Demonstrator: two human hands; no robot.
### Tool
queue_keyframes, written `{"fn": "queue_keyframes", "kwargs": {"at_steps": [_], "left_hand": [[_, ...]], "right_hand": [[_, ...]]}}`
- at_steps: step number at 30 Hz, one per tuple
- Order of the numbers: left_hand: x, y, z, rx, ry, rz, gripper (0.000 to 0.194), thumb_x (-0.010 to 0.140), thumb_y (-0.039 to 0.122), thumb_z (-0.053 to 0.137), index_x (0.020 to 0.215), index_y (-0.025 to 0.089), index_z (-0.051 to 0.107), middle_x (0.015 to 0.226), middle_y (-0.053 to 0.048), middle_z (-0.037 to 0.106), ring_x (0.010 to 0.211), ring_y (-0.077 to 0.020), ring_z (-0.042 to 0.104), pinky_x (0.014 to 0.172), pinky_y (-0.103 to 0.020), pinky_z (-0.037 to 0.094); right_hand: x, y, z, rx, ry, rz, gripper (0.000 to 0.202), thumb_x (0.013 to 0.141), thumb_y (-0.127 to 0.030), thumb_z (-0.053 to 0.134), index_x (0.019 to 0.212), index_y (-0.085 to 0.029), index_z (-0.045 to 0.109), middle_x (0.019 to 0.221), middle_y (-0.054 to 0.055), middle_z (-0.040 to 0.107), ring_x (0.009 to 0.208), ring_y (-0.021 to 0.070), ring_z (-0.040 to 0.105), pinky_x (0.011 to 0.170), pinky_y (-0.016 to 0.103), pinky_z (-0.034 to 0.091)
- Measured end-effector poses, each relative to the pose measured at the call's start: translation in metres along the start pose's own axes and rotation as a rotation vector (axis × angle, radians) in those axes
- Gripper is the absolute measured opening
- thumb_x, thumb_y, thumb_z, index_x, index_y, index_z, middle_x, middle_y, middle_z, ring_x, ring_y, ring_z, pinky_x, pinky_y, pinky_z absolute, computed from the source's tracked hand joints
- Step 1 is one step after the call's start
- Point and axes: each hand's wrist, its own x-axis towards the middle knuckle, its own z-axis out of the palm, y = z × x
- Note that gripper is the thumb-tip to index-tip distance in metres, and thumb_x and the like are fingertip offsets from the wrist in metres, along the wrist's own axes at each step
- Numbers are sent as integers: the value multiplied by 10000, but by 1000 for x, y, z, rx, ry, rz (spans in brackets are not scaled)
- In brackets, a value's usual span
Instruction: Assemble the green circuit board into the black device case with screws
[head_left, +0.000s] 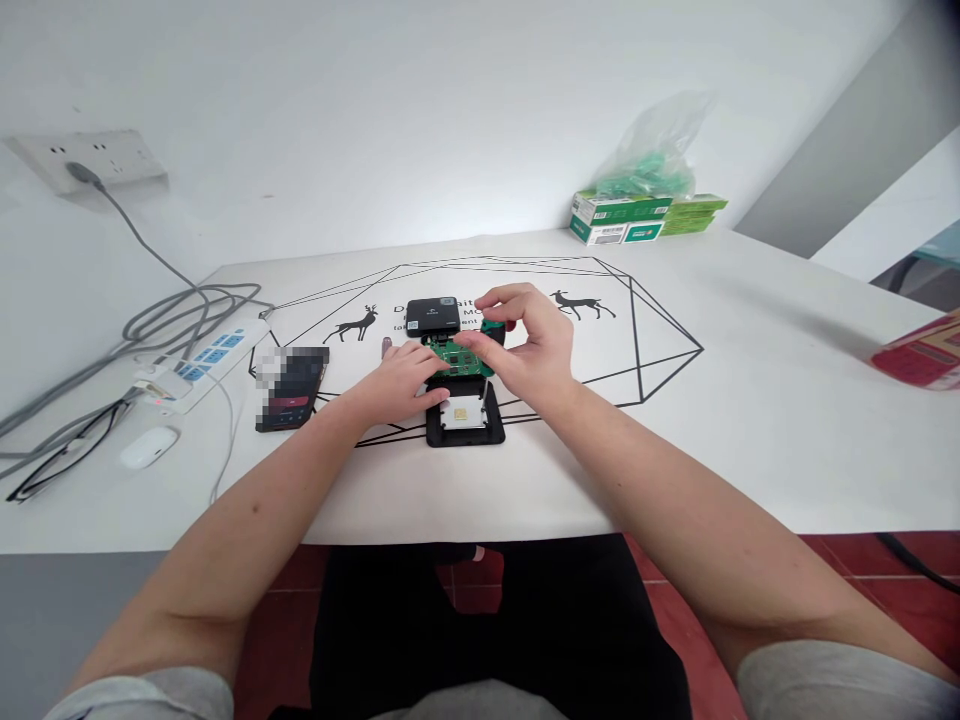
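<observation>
- My left hand [405, 380]: fingers loosely extended at the green circuit board [466, 362]; can't tell if it's gripping.
- My right hand [536, 340]: thumb and index spread over the board's right side; green-and-black item [493, 334] beside it, hold unclear.
- Board sits between black box [432, 318] and open black case [466, 438].

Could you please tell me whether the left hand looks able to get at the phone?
Probably yes: the phone lies just to the left of the left hand, and no object shows between them, though the hand would likely have to come off the green board first.
</observation>
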Motion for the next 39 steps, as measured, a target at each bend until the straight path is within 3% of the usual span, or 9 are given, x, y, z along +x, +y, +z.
{"fn": "queue_keyframes", "kwargs": {"at_steps": [3, 8, 12, 18, 21, 26, 29, 33, 39], "left_hand": [[0, 0, -1, 7, 1, -8, 426, 1069, 488, 542, 1371, 225, 685, 1384, -152, 675, 1364, -381, 497, 1225, -709, 266], [-1, 0, 0, -6, 14, -4, 425, 1070, 489, 546, 1368, 224, 691, 1364, -145, 684, 1353, -375, 502, 1215, -684, 304], [-1, 0, -1, -21, 20, 2, 416, 1067, 484, 558, 1372, 235, 695, 1354, -135, 688, 1358, -376, 498, 1211, -668, 322], [-1, 1, -2, -12, 12, 0, 408, 1070, 482, 560, 1372, 243, 696, 1338, -126, 687, 1337, -374, 509, 1202, -666, 327], [-1, 1, -1, -1, 14, 3, 409, 1068, 482, 563, 1378, 248, 693, 1348, -124, 689, 1331, -371, 513, 1196, -656, 335], [-1, 5, 2, -19, 23, 46, 407, 1060, 455, 578, 1382, 232, 690, 1407, -124, 686, 1394, -368, 498, 1199, -616, 369], [-1, 10, 4, -32, 46, 93, 390, 1063, 435, 589, 1377, 231, 694, 1429, -124, 681, 1422, -359, 497, 1207, -582, 390], [-3, 18, 4, -22, 62, 145, 400, 1075, 430, 593, 1390, 203, 689, 1379, -144, 690, 1341, -350, 554, 1166, -550, 440], [-6, 27, 0, -17, 45, 219, 455, 1032, 480, 662, 1392, 205, 695, 1321, -142, 701, 1239, -342, 601, 1135, -521, 457]], "right_hand": [[3, -1, -4, -26, -64, -72, 198, 1043, -423, 644, 939, -264, 702, 955, 63, 799, 912, 232, 754, 801, 437, 610], [5, 4, -10, -15, -148, -123, 318, 1097, -356, 489, 1091, -267, 794, 1025, 87, 794, 975, 254, 733, 873, 483, 596], [8, 8, -16, 5, -205, -174, 328, 1073, -329, 500, 1131, -278, 818, 982, 78, 727, 917, 241, 681, 829, 474, 579], [15, 9, -18, 84, -305, -2, 208, 1027, -335, 627, 1128, -283, 801, 955, 39, 683, 834, 189, 630, 762, 404, 566], [13, 10, -14, 46, -264, 30, 179, 952, -414, 773, 1051, -268, 743, 939, 32, 656, 857, 201, 614, 792, 421, 579], [-1, 9, -2, 61, -144, 130, 313, 897, -424, 839, 980, -260, 586, 1266, 90, 678, 904, 207, 689, 687, 386, 583], [-7, 7, 1, 108, -131, 111, 329, 891, -412, 862, 1005, -270, 588, 1173, 62, 740, 856, 194, 719, 682, 368, 603], [-1, 7, -4, 124, -138, -60, 96, 1012, -354, 723, 1034, -261, 714, 1032, 59, 780, 964, 219, 743, 702, 350, 594], [17, 10, -23, 239, -361, 24, 281, 1058, -270, 559, 1110, -281, 835, 1031, 56, 740, 970, 209, 703, 849, 410, 604]]}}
